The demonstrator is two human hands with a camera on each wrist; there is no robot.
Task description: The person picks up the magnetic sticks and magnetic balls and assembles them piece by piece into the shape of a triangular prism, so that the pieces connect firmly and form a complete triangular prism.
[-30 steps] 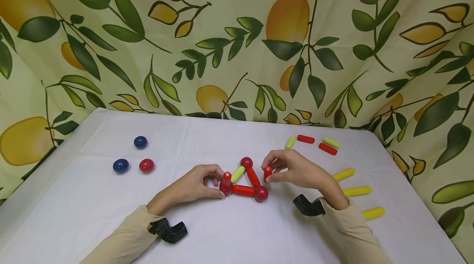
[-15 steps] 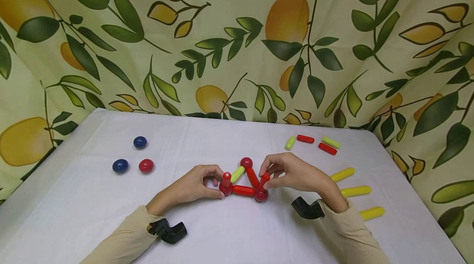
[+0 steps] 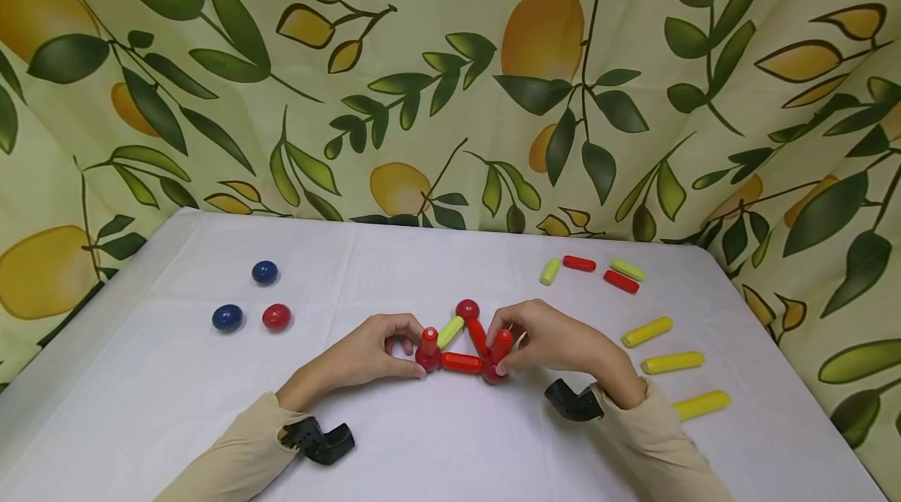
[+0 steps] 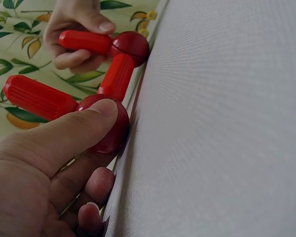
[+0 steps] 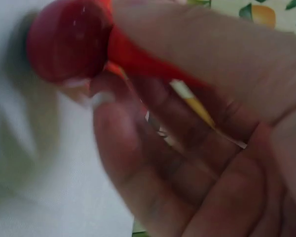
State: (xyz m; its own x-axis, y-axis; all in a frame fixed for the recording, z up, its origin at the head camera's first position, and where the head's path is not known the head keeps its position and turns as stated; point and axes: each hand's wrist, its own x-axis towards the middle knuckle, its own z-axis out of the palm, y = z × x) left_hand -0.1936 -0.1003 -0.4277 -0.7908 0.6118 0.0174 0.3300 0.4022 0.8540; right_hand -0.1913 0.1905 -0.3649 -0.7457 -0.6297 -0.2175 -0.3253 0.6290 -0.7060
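"Where is the left hand?"

"At the triangle of balls and rods on the desk; its grip holds the near-left red ball, from which a red rod stands up."

"And the right hand?"

"Its grip pinches a second red rod, whose lower end meets the near-right red ball."

"Beside it?"

"Three yellow rods lie to its right."

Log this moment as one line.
left hand: grips left red ball | right hand: holds red rod against right red ball | base red rod: joins both balls
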